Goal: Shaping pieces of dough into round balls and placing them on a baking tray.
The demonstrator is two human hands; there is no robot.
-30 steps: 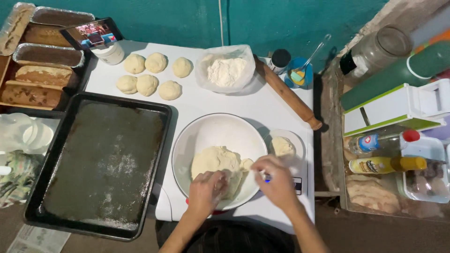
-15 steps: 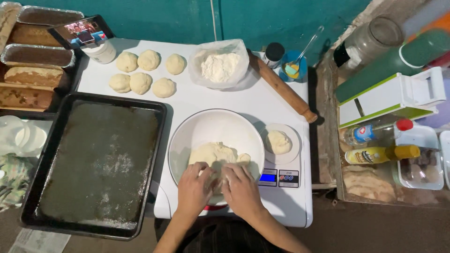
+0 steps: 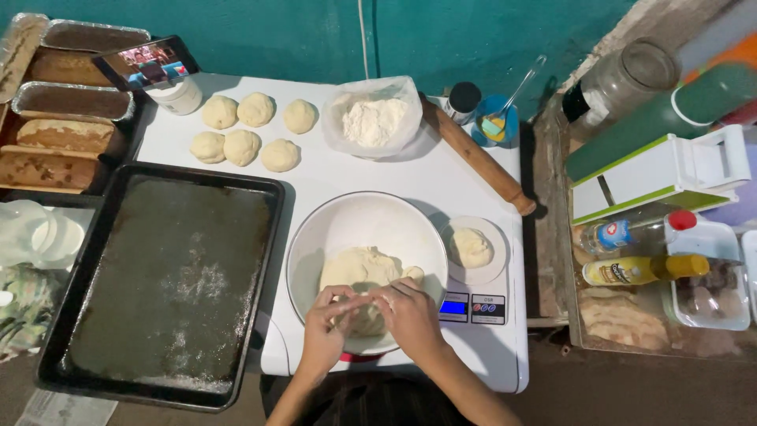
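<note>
**Hands closed on the dough**

Since a moment ago, both your hands have drawn together at the bowl's near edge. Your left hand (image 3: 325,330) and right hand (image 3: 410,314) pinch the dough (image 3: 363,272) inside the white bowl (image 3: 371,217). Right of your grip, a dough portion (image 3: 471,246) sits on the scale (image 3: 473,304); left lies the baking tray (image 3: 162,280).

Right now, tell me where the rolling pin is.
The rolling pin lies diagonally at the white table's far right edge, between the flour bag and the kitchen scale.
</note>
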